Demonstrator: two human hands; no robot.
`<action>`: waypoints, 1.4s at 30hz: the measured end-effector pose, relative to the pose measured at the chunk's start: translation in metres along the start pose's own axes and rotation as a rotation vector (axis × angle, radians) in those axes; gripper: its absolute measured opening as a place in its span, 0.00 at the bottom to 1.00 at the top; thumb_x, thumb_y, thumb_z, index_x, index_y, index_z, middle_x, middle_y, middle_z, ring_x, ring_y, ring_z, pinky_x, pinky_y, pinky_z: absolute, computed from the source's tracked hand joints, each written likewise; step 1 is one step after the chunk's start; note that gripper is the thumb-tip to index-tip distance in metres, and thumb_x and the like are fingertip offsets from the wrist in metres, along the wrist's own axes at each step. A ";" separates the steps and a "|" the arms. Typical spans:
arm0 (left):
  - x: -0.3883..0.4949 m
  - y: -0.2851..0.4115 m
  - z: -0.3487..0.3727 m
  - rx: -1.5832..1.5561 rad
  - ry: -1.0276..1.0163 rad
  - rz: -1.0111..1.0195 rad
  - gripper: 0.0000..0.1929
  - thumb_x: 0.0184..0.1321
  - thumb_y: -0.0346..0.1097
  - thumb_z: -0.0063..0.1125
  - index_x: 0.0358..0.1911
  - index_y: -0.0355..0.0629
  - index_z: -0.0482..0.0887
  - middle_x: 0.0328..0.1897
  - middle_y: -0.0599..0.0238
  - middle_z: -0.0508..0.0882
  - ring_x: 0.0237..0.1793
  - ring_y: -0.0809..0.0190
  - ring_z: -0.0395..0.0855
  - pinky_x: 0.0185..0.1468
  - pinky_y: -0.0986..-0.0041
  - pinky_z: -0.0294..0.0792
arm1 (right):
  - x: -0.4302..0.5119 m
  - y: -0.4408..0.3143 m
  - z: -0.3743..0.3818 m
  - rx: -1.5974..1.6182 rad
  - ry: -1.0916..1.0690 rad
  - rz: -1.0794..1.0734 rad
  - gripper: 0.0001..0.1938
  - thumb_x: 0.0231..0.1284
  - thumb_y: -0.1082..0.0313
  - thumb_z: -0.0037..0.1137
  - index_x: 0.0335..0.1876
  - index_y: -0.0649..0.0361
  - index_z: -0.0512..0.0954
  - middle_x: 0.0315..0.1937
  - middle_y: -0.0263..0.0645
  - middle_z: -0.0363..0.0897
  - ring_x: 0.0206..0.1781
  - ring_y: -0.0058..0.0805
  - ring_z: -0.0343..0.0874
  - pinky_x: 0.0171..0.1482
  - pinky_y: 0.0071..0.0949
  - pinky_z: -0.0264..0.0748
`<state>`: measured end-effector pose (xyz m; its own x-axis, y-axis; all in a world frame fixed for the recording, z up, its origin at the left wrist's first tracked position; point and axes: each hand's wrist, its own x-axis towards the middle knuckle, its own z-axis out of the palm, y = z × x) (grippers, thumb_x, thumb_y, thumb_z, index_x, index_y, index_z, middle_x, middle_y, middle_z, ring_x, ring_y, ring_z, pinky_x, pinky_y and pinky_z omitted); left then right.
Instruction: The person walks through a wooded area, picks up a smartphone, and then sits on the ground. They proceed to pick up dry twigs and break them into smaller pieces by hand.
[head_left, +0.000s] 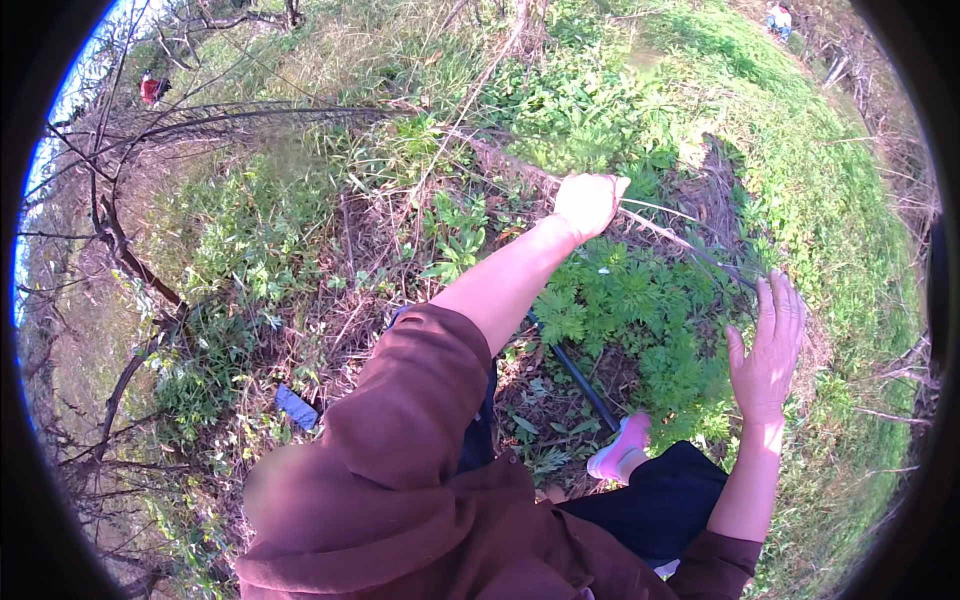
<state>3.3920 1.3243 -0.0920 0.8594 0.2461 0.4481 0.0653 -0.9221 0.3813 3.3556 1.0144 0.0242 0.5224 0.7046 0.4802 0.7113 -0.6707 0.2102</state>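
My left hand (590, 204) is closed around a dry branch (679, 241), which runs down to the right toward my other hand. A thin pale stem also sticks out of the fist. My right hand (766, 349) is spread with fingers apart, its fingertips beside the branch's far end; whether they touch cannot be told. Below, a dark pole (581, 379) lies on the ground between leafy green plants (626, 300) and my pink shoe (621, 448).
Bare dark branches (135, 262) spread along the left side. A dark flat piece (297, 407) lies in the weeds at lower left. Two people are far off, one in red (153, 88) at upper left, another (780, 21) at upper right. A grassy slope (847, 187) lies at right.
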 end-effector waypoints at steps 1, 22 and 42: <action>-0.002 0.004 -0.004 -0.006 -0.007 -0.010 0.25 0.69 0.48 0.34 0.24 0.42 0.80 0.22 0.50 0.81 0.25 0.45 0.80 0.33 0.59 0.73 | 0.011 -0.005 0.009 -0.031 -0.001 -0.044 0.32 0.53 0.57 0.57 0.63 0.62 0.63 0.61 0.47 0.65 0.66 0.46 0.61 0.69 0.47 0.52; -0.052 0.051 0.011 0.221 -0.302 0.236 0.32 0.52 0.49 0.64 0.56 0.38 0.67 0.55 0.55 0.70 0.59 0.52 0.67 0.64 0.54 0.54 | -0.113 0.114 0.046 -0.165 -0.206 0.166 0.04 0.54 0.69 0.50 0.25 0.55 0.72 0.19 0.41 0.73 0.28 0.40 0.76 0.34 0.37 0.72; -0.050 -0.169 -0.063 0.881 -0.465 -0.205 0.08 0.58 0.34 0.49 0.35 0.47 0.84 0.37 0.61 0.85 0.41 0.60 0.84 0.45 0.66 0.70 | -0.096 0.108 0.080 -0.067 -0.558 0.420 0.12 0.46 0.60 0.66 0.30 0.60 0.77 0.31 0.41 0.74 0.44 0.41 0.73 0.51 0.39 0.66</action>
<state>3.3061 1.4865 -0.1279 0.8897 0.4565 0.0102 0.4220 -0.8136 -0.4000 3.4199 0.8923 -0.0671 0.9227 0.3845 0.0270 0.3754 -0.9123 0.1637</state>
